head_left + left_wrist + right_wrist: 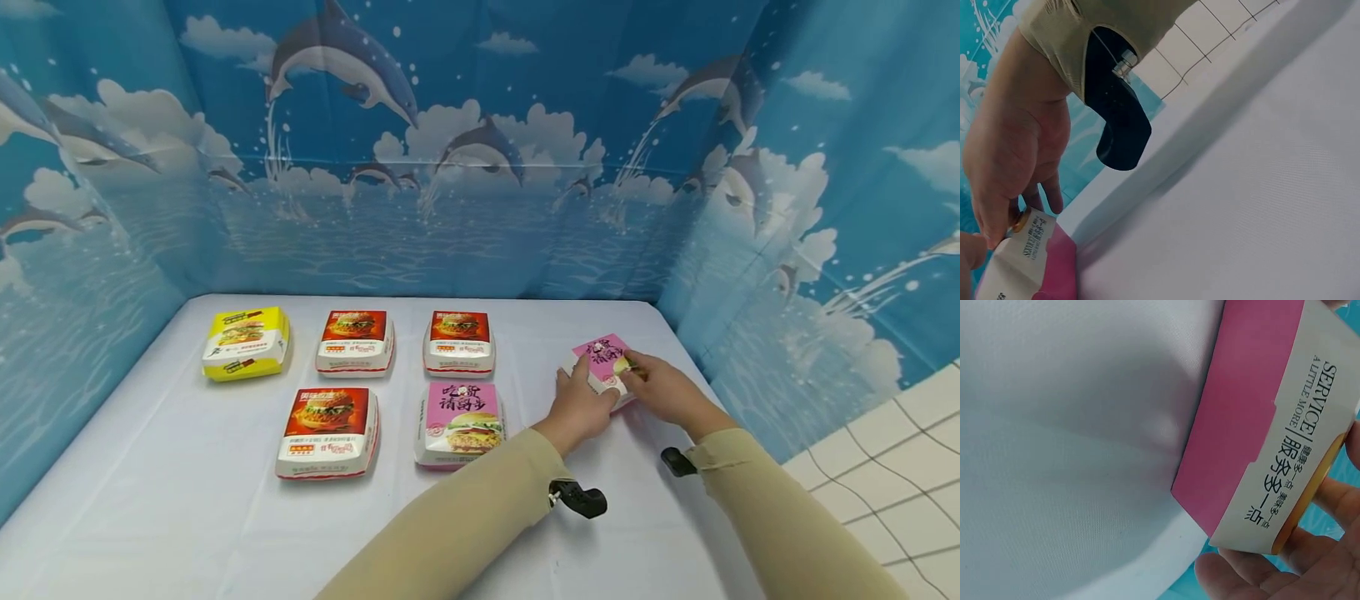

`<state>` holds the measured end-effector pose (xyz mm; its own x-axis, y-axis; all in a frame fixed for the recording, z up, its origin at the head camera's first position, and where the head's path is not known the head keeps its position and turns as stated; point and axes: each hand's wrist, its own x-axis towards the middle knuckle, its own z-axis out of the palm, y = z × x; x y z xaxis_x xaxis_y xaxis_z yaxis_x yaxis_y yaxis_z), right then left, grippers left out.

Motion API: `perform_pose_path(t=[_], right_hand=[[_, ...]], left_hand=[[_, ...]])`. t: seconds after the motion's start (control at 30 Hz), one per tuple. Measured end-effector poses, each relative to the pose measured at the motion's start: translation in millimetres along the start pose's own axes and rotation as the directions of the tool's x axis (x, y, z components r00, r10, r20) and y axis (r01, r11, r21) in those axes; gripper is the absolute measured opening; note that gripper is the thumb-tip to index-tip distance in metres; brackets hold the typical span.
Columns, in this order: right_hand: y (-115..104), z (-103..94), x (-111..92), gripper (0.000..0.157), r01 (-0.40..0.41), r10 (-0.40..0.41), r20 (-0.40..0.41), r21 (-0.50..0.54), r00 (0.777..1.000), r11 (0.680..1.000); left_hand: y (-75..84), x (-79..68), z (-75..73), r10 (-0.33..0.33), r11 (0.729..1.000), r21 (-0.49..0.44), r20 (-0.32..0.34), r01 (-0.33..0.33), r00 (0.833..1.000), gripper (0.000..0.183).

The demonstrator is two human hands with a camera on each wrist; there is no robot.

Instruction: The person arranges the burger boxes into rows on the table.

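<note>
A pink-and-white burger box [606, 360] is at the right of the table, between both hands. My left hand [579, 407] grips its near left side, with the fingers along the edge of the lid. From the right, my right hand [667, 393] holds the opposite side, its fingertips at the lid's corner. The right wrist view shows the box's side panel [1272, 444], printed with "SERVICE", above a pink base [1235, 412] close to the white cloth. The box is closed and turned at an angle to the others.
A second pink burger box [461, 421] sits left of my left forearm. Several red-topped burger boxes [327, 433] and one yellow burger box [246, 343] stand further left on the white table [187, 517]. A dolphin-print curtain [420, 233] borders the table's back and sides.
</note>
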<state>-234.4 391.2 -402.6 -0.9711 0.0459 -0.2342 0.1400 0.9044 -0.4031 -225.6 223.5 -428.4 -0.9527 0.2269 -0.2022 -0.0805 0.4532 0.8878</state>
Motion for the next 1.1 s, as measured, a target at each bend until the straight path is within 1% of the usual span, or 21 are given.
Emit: perform_pose_path(t=[0.17, 0.33, 0.5, 0.83, 1.1], right_hand=[[2, 0.5, 0, 0.074, 0.007, -0.007, 0.003, 0.001, 1.0, 1.0], [4, 1.5, 0, 0.074, 0.009, -0.009, -0.001, -0.007, 1.0, 1.0], [3, 2.0, 1, 0.075, 0.014, -0.014, -0.003, -0.012, 1.0, 1.0], [4, 4.4, 1, 0.078, -0.014, 0.014, 0.024, 0.0, 1.0, 1.0], [4, 4.6, 1, 0.076, -0.001, 0.0, 0.015, 0.006, 1.0, 1.0]], left_hand=[[-4.9, 1.3, 4.4, 0.004, 1.0, -0.007, -0.014, -0.004, 1.0, 0.074], [-8.2, 3.2, 4.6, 0.025, 0.999, -0.022, -0.041, -0.026, 0.999, 0.068], [-9.0, 3.4, 4.0, 0.029, 0.999, -0.044, -0.059, -0.031, 0.998, 0.065], [-16.3, 6.2, 6.1, 0.059, 0.998, 0.014, -0.074, -0.058, 0.995, 0.073], [-16.6, 6.2, 4.9, 0.059, 0.998, 0.016, -0.07, -0.058, 0.996, 0.073]])
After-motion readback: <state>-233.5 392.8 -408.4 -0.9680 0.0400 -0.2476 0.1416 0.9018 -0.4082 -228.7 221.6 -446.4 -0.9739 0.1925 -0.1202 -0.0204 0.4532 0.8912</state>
